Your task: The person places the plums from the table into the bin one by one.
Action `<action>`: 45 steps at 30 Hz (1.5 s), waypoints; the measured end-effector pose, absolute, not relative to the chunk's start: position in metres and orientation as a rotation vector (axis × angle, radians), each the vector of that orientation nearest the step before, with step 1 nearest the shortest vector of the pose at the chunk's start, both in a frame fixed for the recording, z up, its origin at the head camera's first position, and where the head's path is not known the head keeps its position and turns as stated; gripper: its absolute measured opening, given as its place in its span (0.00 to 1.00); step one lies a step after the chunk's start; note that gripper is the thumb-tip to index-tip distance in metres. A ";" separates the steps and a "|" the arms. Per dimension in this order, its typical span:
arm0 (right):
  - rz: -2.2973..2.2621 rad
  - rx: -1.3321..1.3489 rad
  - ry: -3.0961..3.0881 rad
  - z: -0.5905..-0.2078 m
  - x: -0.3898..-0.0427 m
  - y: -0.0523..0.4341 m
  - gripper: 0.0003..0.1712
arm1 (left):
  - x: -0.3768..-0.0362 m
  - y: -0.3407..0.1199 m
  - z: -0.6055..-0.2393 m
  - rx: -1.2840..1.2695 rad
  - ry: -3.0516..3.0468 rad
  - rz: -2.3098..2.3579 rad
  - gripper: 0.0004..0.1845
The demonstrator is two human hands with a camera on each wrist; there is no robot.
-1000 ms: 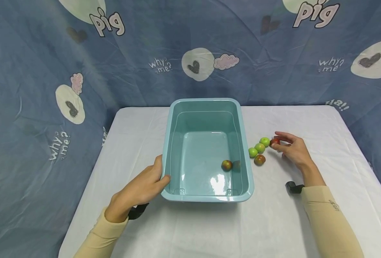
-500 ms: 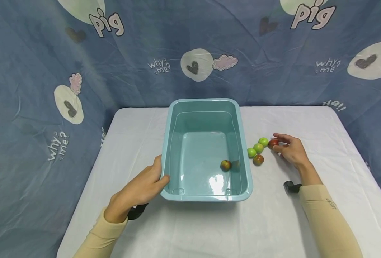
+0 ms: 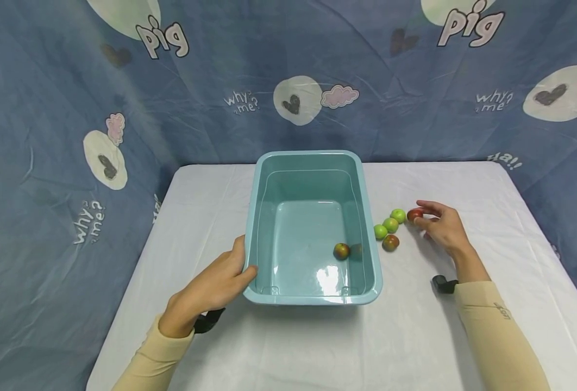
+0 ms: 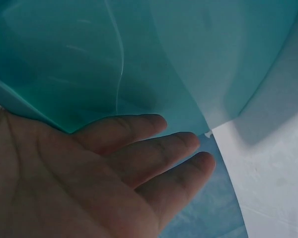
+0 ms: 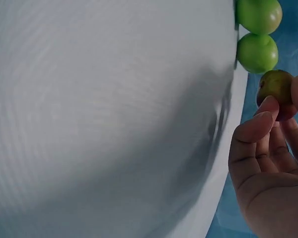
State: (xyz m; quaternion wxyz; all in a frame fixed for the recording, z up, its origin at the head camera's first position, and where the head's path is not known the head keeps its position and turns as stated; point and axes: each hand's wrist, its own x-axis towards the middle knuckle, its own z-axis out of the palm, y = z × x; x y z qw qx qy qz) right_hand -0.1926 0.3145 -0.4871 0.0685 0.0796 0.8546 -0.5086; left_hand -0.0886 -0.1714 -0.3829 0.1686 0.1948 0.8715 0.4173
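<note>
On the white-covered table [image 3: 318, 347], your right hand [image 3: 442, 228] pinches a small red fruit [image 3: 414, 215] between thumb and fingertips [image 5: 268, 106] — it sits at the far end of a row with two green fruits [image 3: 394, 220], a third green one [image 3: 380, 232] and a red-brown one [image 3: 390, 242] just beside. Your left hand [image 3: 210, 288] rests on the near left rim of the teal plastic tub [image 3: 371, 239], fingers straight against its wall, thumb over the edge — gripping nothing. One red-green fruit [image 3: 341, 250] lies inside the tub, near its right wall
</note>
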 end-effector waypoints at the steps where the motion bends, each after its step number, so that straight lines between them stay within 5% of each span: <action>1: -1.539 0.231 2.573 -0.486 -0.192 0.314 0.33 | -0.089 -0.171 -0.383 0.551 2.477 1.190 0.36; 29: -1.697 0.146 2.630 -0.433 -0.181 0.287 0.27 | -0.088 -0.174 -0.386 0.543 2.475 1.215 0.35; 45: -1.903 -0.141 2.553 -0.397 -0.176 0.248 0.23 | -0.088 -0.174 -0.387 0.563 2.493 1.212 0.34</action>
